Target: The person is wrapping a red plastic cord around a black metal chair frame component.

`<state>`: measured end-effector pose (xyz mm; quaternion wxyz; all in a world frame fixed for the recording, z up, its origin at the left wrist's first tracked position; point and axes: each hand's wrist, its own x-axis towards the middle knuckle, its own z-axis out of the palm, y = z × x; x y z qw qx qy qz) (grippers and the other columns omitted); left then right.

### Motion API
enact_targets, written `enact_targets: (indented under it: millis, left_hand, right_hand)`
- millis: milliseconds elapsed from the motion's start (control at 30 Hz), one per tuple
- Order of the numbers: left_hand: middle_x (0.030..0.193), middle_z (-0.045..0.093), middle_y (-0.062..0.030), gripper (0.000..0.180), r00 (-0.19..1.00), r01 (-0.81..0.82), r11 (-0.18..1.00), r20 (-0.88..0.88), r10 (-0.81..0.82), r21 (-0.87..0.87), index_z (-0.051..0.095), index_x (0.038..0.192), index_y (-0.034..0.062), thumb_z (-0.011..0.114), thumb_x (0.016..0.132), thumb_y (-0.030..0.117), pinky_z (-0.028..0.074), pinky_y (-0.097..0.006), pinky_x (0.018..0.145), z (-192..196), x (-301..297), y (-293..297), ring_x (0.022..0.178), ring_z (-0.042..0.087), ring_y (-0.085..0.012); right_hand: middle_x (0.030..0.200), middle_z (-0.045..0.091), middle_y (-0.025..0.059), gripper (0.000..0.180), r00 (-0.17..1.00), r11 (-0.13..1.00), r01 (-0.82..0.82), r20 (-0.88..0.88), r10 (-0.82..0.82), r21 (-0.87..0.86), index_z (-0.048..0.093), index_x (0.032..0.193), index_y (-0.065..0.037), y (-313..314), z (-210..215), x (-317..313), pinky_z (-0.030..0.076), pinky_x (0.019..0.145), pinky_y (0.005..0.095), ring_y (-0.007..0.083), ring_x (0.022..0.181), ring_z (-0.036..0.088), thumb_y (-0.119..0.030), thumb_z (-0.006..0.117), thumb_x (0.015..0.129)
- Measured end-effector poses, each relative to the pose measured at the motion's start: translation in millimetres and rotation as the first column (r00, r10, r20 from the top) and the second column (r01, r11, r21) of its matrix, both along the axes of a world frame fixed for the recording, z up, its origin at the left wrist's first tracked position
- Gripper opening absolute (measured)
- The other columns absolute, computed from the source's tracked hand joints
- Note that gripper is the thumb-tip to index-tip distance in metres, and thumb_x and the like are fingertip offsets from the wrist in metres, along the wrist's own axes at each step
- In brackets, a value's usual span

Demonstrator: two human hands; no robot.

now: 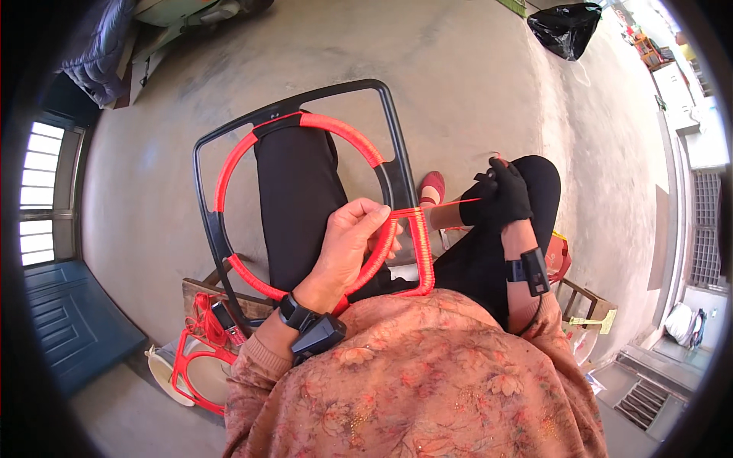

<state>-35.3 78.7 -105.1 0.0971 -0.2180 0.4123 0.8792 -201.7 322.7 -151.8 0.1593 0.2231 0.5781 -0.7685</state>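
A black frame (395, 183), roughly rectangular with a round ring inside, leans over my lap. Red cord is wound tightly around parts of the ring and along the near right side bar. My left hand (347, 237), bare, pinches the ring at its right side, thumb on top where several cord strands cross to the outer bar. From there a taut red cord (458, 203) runs right to my right hand (505, 191), which wears a dark glove and is closed on it. The cord's end within those fingers is hard to make out.
Low at left, a second red frame (200, 357) lies over a pale round container, beside a bundle of red cord (205, 317). A yellow tool (594, 320) rests on a wooden seat edge at right. A black plastic bag (565, 30) sits on the far floor.
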Motion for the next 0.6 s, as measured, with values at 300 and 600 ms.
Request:
enact_targets:
  millis: [300,600]
  left_hand:
    - [0.08,0.065,-0.0109,0.018,0.999,-0.033,0.999,0.005,0.033,-0.009,0.054,0.089,0.0024,0.054,0.095,0.019,0.052,-0.025,0.052,0,1,3,0.059,0.062,-0.0141]
    - [0.077,0.064,-0.0099,0.016,0.997,0.081,0.995,-0.015,-0.082,-0.053,0.053,0.089,0.0046,0.053,0.096,0.019,0.053,-0.025,0.05,-3,-1,10,0.057,0.062,-0.014]
  right_hand:
    - [0.096,0.063,0.0079,0.018,0.811,0.798,0.151,-0.535,0.238,0.583,0.056,0.106,-0.003,96,30,35,0.05,0.078,0.0319,0.0211,0.088,0.061,-0.014,0.053,0.092]
    - [0.093,0.064,0.0094,0.015,0.783,0.78,0.593,-0.08,-0.616,-0.203,0.056,0.104,-0.005,127,-40,-2,0.052,0.077,0.0318,0.0212,0.086,0.063,-0.013,0.054,0.092]
